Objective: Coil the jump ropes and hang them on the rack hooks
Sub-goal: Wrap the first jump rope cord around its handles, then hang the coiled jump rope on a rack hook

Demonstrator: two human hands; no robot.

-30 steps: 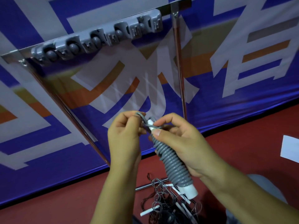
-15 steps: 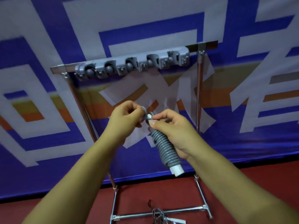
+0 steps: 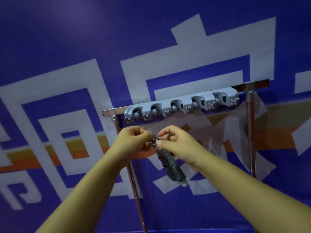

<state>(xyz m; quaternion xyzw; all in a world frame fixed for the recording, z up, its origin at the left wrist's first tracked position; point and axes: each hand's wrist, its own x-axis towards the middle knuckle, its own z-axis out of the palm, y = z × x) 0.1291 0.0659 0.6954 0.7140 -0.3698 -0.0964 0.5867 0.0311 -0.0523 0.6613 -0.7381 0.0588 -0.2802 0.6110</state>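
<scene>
Jump rope (image 3: 171, 163), wound into a tight grey coil around its handles, hangs below the two hands, just under the left end of the rack's hook strip. A white handle tip (image 3: 184, 184) pokes out of the coil's lower end; the coil leans slightly, its lower end further right than its top. At the top, a few loose turns of cord (image 3: 154, 140) bunch between the hands.

The left hand (image 3: 133, 140) has its fingers curled and pinches the cord at the top of the bundle. The right hand (image 3: 175, 142) pinches the same bunch from the other side, thumb and forefinger closed on it, with the coil dropping down beside its palm. The fingertips of both hands nearly meet at the cord; blur hides the exact way the cord runs through them.

Just above the hands, the grey hook strip (image 3: 182, 106) is fixed along the top bar (image 3: 252, 84) of a chrome rack, sloping up toward the right. It shows several rounded clips with small hooks between them, none holding anything. One chrome upright (image 3: 134, 182) passes behind the left forearm and another (image 3: 251, 132) stands at the right end of the bar. Behind the rack hangs a blue banner (image 3: 67, 39) with large white shapes and orange and yellow stripes.
</scene>
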